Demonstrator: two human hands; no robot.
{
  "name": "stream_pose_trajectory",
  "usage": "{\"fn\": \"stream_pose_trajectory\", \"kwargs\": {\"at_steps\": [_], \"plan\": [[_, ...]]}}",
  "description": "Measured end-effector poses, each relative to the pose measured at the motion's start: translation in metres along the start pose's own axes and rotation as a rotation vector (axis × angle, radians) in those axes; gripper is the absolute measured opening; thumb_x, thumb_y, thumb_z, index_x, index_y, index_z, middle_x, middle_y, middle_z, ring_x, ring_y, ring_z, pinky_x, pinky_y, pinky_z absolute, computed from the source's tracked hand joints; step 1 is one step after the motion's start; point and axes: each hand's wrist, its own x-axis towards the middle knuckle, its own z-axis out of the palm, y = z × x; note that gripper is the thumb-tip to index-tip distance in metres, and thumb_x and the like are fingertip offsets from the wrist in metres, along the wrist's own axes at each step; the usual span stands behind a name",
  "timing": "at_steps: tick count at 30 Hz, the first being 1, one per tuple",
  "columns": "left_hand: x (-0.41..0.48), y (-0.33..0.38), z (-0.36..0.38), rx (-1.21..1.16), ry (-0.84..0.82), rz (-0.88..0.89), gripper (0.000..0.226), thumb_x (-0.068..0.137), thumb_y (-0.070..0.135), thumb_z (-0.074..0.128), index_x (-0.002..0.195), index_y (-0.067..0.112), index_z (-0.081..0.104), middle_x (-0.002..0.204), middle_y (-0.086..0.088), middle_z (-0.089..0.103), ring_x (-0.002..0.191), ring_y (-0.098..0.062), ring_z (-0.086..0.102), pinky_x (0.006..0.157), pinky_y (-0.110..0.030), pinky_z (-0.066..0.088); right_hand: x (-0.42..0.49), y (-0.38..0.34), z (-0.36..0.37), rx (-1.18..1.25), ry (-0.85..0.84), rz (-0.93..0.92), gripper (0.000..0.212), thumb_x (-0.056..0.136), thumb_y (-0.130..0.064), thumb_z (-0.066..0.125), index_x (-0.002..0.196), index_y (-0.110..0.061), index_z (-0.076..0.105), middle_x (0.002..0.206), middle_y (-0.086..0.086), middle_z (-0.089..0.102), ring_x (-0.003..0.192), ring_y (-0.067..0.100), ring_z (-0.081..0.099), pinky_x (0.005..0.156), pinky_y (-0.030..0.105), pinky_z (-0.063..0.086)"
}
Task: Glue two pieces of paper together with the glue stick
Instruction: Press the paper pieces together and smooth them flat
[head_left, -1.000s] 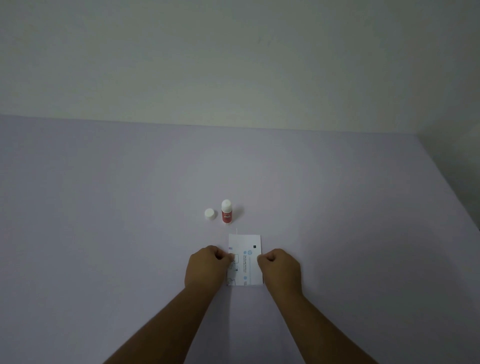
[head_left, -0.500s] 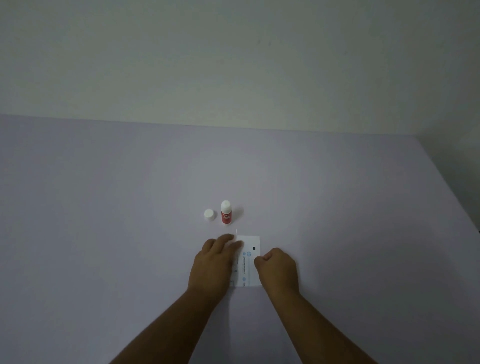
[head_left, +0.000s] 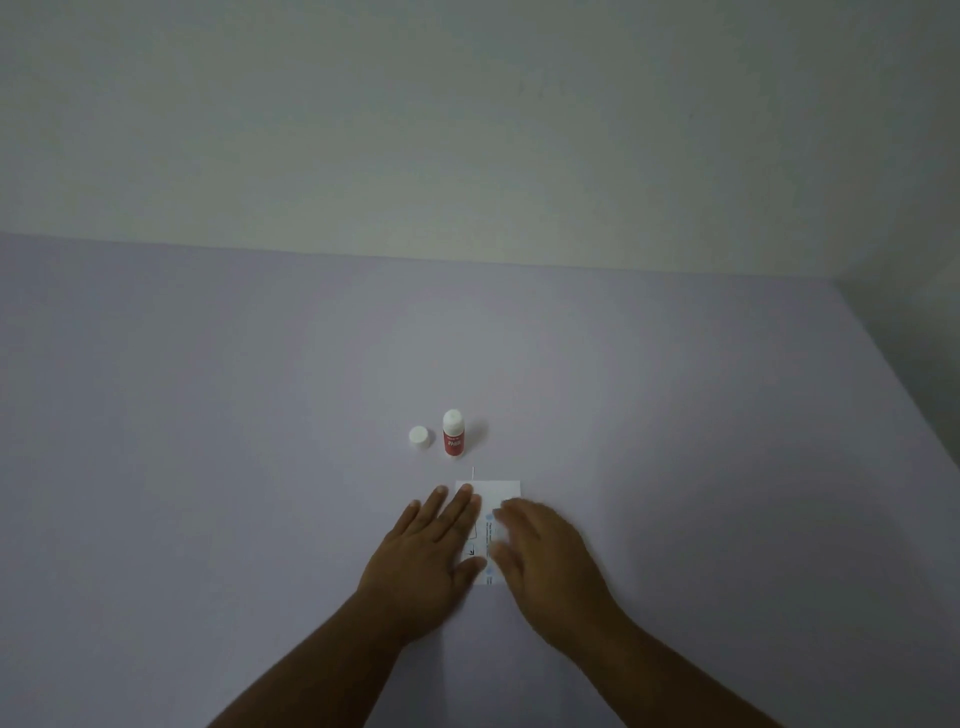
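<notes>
A small white printed paper (head_left: 496, 492) lies flat on the lilac table (head_left: 260, 415) in front of me. My left hand (head_left: 426, 561) rests palm down with fingers spread on its left part. My right hand (head_left: 545, 556) lies flat and blurred over its right part. Between the hands a strip of the paper with blue marks shows. Whether one sheet or two lie there I cannot tell. Just beyond the paper the red glue stick (head_left: 453, 435) stands upright, uncapped, and its white cap (head_left: 420, 437) sits to its left.
A pale wall rises behind the table's far edge. The table's right edge runs diagonally at the far right.
Both hands have opened from closed fists pinching the paper's sides to flat palms lying on it. The left flattened first, then the right. Glue stick and cap have not moved.
</notes>
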Motion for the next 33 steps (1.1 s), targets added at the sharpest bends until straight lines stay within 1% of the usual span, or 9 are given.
{"fn": "stream_pose_trajectory", "kwargs": {"at_steps": [3,7,9,12,15,20,26,31,33], "plan": [[-0.001,0.000,-0.001,-0.015,-0.005,0.002,0.064,0.089,0.061,0.008,0.137,0.029,-0.021,0.148,0.014,-0.021,0.137,-0.009,-0.025,0.112,-0.029,-0.014,-0.010,0.014,0.004,-0.360,-0.127,-0.220,0.060,0.093,-0.053,0.019,0.134,-0.016,0.043,0.141,-0.002,0.047,0.132,0.015,0.040,0.116,0.037,0.016],[0.001,0.001,-0.001,-0.021,-0.012,-0.005,0.065,0.087,0.063,0.008,0.135,0.030,-0.022,0.147,0.016,-0.021,0.136,-0.009,-0.026,0.113,-0.030,-0.013,0.016,0.021,0.003,-0.281,-0.222,-0.150,0.079,0.085,-0.062,0.003,0.146,-0.012,0.004,0.157,0.004,0.005,0.144,0.016,-0.003,0.116,0.039,-0.016],[0.001,0.001,-0.001,-0.019,-0.013,-0.003,0.065,0.087,0.064,0.007,0.135,0.031,-0.021,0.147,0.015,-0.020,0.135,-0.009,-0.025,0.112,-0.030,-0.013,0.019,0.020,0.002,-0.308,-0.220,-0.176,0.078,0.086,-0.062,0.006,0.146,-0.011,0.003,0.157,0.005,0.003,0.144,0.017,-0.004,0.116,0.041,-0.015],[0.002,0.000,0.000,-0.013,-0.006,-0.002,0.064,0.089,0.062,0.010,0.135,0.032,-0.022,0.148,0.016,-0.020,0.136,-0.009,-0.025,0.112,-0.029,-0.013,-0.011,0.019,0.003,-0.356,-0.251,-0.290,0.071,0.091,-0.059,0.018,0.142,-0.010,0.028,0.150,0.007,0.033,0.140,0.018,0.024,0.114,0.038,0.001],[0.001,0.000,0.001,-0.018,-0.010,-0.005,0.064,0.089,0.062,0.011,0.135,0.033,-0.023,0.148,0.017,-0.020,0.135,-0.008,-0.026,0.112,-0.029,-0.013,-0.017,0.022,0.002,-0.408,-0.255,-0.301,0.067,0.092,-0.057,0.020,0.138,-0.011,0.037,0.145,0.005,0.042,0.135,0.016,0.034,0.111,0.032,0.004],[0.002,0.001,0.000,-0.025,-0.010,-0.009,0.066,0.085,0.067,0.004,0.135,0.034,-0.021,0.147,0.016,-0.020,0.136,-0.008,-0.025,0.111,-0.029,-0.013,0.020,0.018,-0.004,-0.354,-0.226,-0.233,0.071,0.091,-0.056,0.014,0.145,-0.010,0.006,0.157,0.007,0.006,0.144,0.019,0.000,0.115,0.042,-0.017],[0.002,-0.001,0.002,-0.023,-0.019,-0.012,0.065,0.089,0.062,0.012,0.135,0.033,-0.023,0.148,0.017,-0.021,0.135,-0.007,-0.027,0.112,-0.029,-0.013,-0.023,0.025,-0.001,-0.421,-0.258,-0.351,0.065,0.093,-0.056,0.019,0.138,-0.013,0.037,0.145,0.004,0.043,0.135,0.015,0.034,0.109,0.032,0.008],[0.003,0.000,0.002,-0.016,-0.026,-0.012,0.065,0.086,0.065,0.007,0.134,0.034,-0.024,0.147,0.017,-0.022,0.134,-0.008,-0.027,0.111,-0.030,-0.014,0.021,0.022,-0.009,-0.374,-0.256,-0.267,0.071,0.091,-0.057,0.011,0.146,-0.013,0.006,0.157,0.005,0.007,0.144,0.015,0.000,0.114,0.042,-0.017],[0.003,0.000,0.002,-0.018,-0.026,-0.010,0.066,0.085,0.066,0.005,0.135,0.033,-0.023,0.147,0.017,-0.021,0.135,-0.008,-0.027,0.111,-0.030,-0.013,0.023,0.021,-0.007,-0.351,-0.225,-0.267,0.072,0.090,-0.058,0.011,0.146,-0.011,0.008,0.157,0.006,0.009,0.144,0.017,0.002,0.115,0.043,-0.015]]}}
